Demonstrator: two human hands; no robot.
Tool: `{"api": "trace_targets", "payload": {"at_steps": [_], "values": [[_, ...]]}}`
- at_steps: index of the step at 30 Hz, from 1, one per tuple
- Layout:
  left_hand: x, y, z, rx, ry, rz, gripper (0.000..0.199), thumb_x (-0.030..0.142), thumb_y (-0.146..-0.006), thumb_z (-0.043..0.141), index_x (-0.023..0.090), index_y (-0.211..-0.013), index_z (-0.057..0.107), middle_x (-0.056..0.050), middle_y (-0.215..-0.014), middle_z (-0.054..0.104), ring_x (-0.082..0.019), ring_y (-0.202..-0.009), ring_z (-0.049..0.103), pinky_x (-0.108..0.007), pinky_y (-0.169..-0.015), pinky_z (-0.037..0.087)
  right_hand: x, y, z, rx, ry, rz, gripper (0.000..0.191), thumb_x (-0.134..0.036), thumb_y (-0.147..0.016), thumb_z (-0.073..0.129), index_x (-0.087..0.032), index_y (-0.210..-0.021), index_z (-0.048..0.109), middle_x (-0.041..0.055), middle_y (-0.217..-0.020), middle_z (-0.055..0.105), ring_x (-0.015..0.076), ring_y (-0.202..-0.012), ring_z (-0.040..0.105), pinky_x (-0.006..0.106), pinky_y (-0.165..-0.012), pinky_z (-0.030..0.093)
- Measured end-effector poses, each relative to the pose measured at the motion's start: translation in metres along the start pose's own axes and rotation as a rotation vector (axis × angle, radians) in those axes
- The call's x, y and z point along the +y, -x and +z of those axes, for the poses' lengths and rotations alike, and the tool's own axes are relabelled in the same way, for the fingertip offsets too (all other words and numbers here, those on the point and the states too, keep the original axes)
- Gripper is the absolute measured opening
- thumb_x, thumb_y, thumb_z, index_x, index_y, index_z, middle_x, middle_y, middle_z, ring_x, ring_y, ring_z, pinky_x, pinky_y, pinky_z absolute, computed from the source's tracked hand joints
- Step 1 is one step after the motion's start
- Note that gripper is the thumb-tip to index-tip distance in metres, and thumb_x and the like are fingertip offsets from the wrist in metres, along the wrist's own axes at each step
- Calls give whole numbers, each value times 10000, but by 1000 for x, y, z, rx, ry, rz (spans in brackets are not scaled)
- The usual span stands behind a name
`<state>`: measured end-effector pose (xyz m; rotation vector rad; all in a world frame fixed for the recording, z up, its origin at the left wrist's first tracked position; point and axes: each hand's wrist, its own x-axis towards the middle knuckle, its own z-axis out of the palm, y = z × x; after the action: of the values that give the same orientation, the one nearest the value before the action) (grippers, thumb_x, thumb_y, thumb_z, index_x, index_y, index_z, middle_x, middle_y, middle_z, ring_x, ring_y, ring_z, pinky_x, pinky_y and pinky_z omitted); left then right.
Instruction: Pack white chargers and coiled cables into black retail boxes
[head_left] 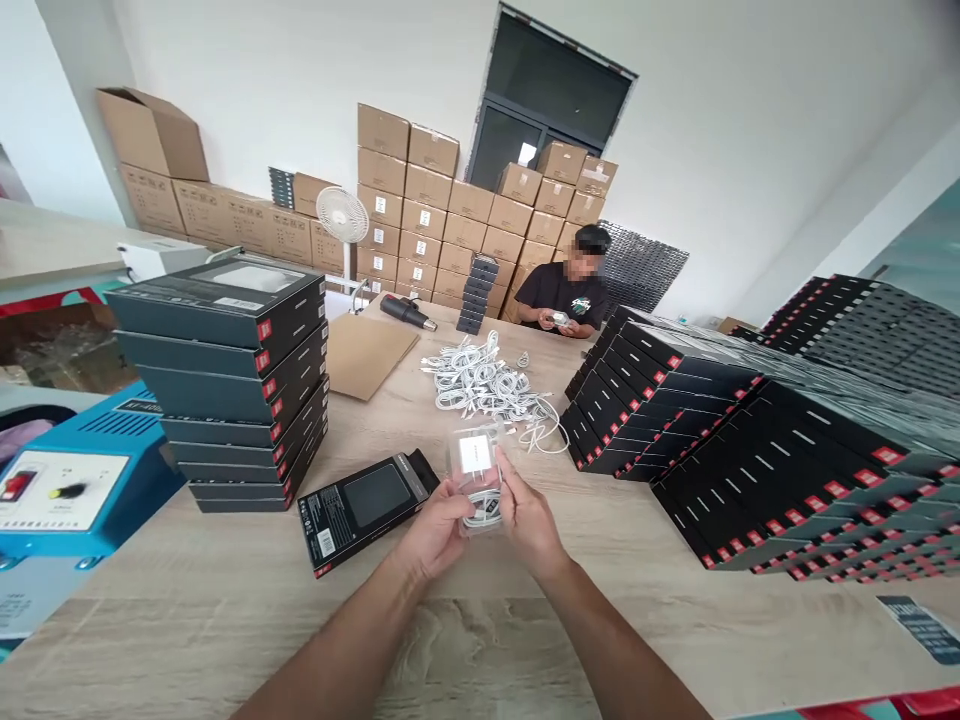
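Head view: the left hand [435,530] and right hand [531,518] grip a clear plastic pack [476,478] from either side, closed around it, above the wooden table [480,640]. Inside sit a white charger [475,453] and a coiled cable [481,508]. A black box [364,510] lies just left; loose white cables [480,378] lie ahead.

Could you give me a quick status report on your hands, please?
Left hand, right hand both gripping clear plastic tray. White charger in it. Black box by left hand.
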<state>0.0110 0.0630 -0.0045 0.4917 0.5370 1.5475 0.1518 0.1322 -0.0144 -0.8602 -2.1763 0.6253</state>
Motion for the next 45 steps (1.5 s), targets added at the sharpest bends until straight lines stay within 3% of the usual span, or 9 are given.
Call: {"api": "trace_targets", "payload": {"at_steps": [7, 13, 22, 27, 31, 34, 38, 41, 45], "values": [[8, 1, 0, -2, -100, 16, 464, 41, -550, 681, 140, -997, 757, -81, -917, 796, -216, -784, 725, -292, -721, 531, -11, 3, 5, 46, -141, 30, 529, -277, -978, 410, -284, -1507, 412, 82, -1309, 638, 228, -1146, 625, 372, -1013, 490], [13, 4, 9, -69, -203, 14, 482, 102, -612, 759, 140, -1091, 730, -110, -997, 792, -252, -860, 742, -336, -781, 556, -15, 16, -26, -2, -671, 274, 754, -422, -922, 570, -290, -1572, 210, 77, -1204, 613, 187, -954, 641, 314, -782, 539], [11, 5, 11, -62, -263, -84, 457, 79, -567, 724, 145, -1019, 732, -98, -965, 788, -264, -841, 737, -348, -779, 542, -4, 21, -12, 11, -655, 403, 710, -262, -722, 760, -193, -1388, 524, -28, -767, 602, 138, -689, 561, 259, -622, 484], [16, 7, 3, -172, -319, -227, 523, 85, -556, 711, 134, -1077, 710, -108, -977, 774, -237, -827, 719, -314, -732, 536, -4, 23, -38, -75, -909, 358, 980, -338, -719, 812, -285, -1543, 282, 50, -1108, 665, 194, -941, 656, 305, -750, 546], [18, 15, 2, -239, -470, -363, 611, 111, -578, 755, 145, -1179, 649, -118, -1025, 746, -239, -866, 707, -301, -704, 527, 0, 28, -59, -69, -1062, 384, 728, -455, -847, 689, -318, -1494, 384, 51, -1099, 682, 202, -933, 670, 322, -693, 587], [35, 22, 4, -102, -666, -228, 688, 241, -703, 774, 237, -1339, 512, -120, -1233, 665, -263, -1055, 673, -351, -837, 519, 10, 32, -62, -69, -1131, 468, 571, -406, -796, 754, -239, -1316, 586, 28, -918, 702, 187, -784, 678, 343, -650, 605], [80, 20, -4, 195, -1345, 154, 615, 395, -737, 746, 255, -1295, 529, -127, -1467, 482, -303, -1341, 481, -419, -1074, 385, 28, 36, -56, 208, -1329, 616, 463, -306, -766, 780, -227, -1196, 625, 36, -915, 726, 179, -745, 689, 348, -658, 614], [105, 11, -16, 203, -1893, -4, 703, 363, -537, 841, 210, -1188, 624, -170, -1436, 512, -410, -1354, 437, -487, -1071, 364, 28, 32, -41, 368, -1435, 648, 472, -257, -740, 800, -234, -1170, 605, 23, -875, 723, 170, -719, 691, 339, -665, 613], [108, 1, -19, 142, -2039, -108, 793, 328, -511, 810, 179, -1257, 585, -181, -1260, 635, -405, -1180, 575, -471, -978, 432, 1, 11, -8, 491, -1506, 591, 655, -297, -702, 824, -272, -1286, 528, -14, -860, 686, 160, -708, 674, 369, -718, 621]]}}
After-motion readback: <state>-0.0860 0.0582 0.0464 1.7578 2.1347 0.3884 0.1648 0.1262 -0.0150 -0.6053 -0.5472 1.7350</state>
